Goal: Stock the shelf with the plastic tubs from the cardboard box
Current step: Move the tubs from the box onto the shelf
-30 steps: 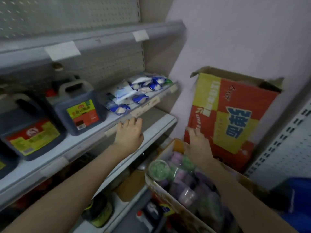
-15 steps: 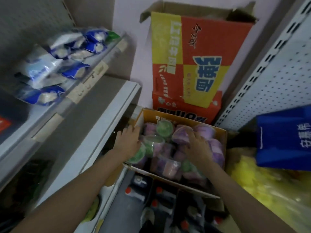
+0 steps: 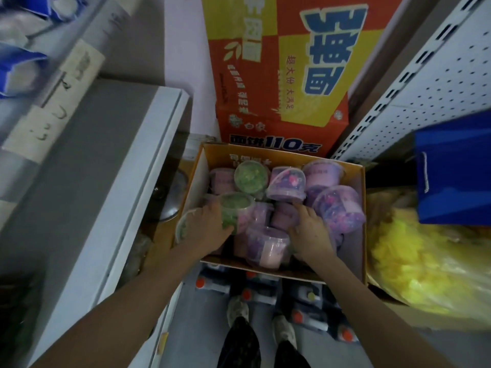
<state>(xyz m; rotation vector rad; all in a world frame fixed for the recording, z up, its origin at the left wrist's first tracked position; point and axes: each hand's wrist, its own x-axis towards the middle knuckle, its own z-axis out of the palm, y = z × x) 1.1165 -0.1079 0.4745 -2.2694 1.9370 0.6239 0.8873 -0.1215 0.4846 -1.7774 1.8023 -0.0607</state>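
Lowered from the shelf (image 3: 148, 160) into the cardboard box (image 3: 198, 179), left hand (image 3: 206, 229) grips a green tub (image 3: 236, 208) at its left edge, right hand (image 3: 312, 235) grasp unclear; lifting out looks next.

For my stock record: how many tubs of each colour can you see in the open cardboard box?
Green tubs: 3
Purple or pink tubs: 7
Total: 10 in view; more may lie hidden underneath.

Two boxes (image 3: 198, 179) stood there, one holding three green tubs (image 3: 251, 176) and at least seven purple tubs (image 3: 285, 184); two hands (image 3: 210, 229); one blue bag (image 3: 454, 171).
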